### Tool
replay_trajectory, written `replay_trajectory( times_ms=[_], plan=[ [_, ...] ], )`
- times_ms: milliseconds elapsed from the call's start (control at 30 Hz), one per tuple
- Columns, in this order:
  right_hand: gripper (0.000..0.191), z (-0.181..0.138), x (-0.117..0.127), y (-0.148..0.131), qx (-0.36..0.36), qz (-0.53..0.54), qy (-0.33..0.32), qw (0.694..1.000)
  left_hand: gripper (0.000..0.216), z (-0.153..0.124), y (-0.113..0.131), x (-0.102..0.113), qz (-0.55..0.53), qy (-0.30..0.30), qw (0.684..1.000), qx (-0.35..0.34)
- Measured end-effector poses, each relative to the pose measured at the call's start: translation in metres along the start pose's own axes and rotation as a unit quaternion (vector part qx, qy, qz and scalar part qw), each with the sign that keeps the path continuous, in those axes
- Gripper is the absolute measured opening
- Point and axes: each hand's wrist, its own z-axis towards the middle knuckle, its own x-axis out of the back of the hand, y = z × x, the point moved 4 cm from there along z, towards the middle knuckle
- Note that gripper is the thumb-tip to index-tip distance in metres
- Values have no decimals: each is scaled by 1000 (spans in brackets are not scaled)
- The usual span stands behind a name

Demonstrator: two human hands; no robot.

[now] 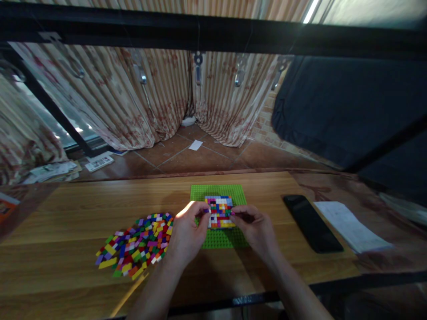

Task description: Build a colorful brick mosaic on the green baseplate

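A green studded baseplate (220, 241) lies on the wooden table, carrying a block of multicoloured toy bricks (220, 201) fitted close together. My left hand (188, 231) is closed in a pinch at the block's left edge, with a small purple toy brick (206, 210) at its fingertips. On the opposite edge, my right hand (256, 226) pinches a small magenta toy brick (233, 213). Both hands hover over the baseplate and hide parts of it. Left of my left hand spreads a pile of loose toy bricks (140, 244) in many colours.
A black phone (312, 223) and a white paper sheet (352, 226) lie to the right. A yellow strip (129, 294) is near the table's front edge. Beyond the table (83, 200), a dark horizontal bar (213, 35) with hanging hooks crosses in front of curtains.
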Motion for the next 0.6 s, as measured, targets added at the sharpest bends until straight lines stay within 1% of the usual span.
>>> replay_trajectory(
  times_ms=[233, 367, 500, 600],
  plan=[
    [28, 1, 0, -9, -55, 72, 22, 996, 10, 0, -2, -1, 9, -9, 1000, -1],
    [34, 2, -4, -6, -79, 72, 25, 994, 10, 0, -2, -1, 17, -6, 1000, -6],
    [37, 3, -6, -3, -81, 63, 17, 995, 10, 0, -1, -1, 16, -3, 1000, -11],
    [40, 3, -6, -1, -93, 78, 18, 992, 10, 0, -1, -1, 18, -4, 1000, -7]
  ],
)
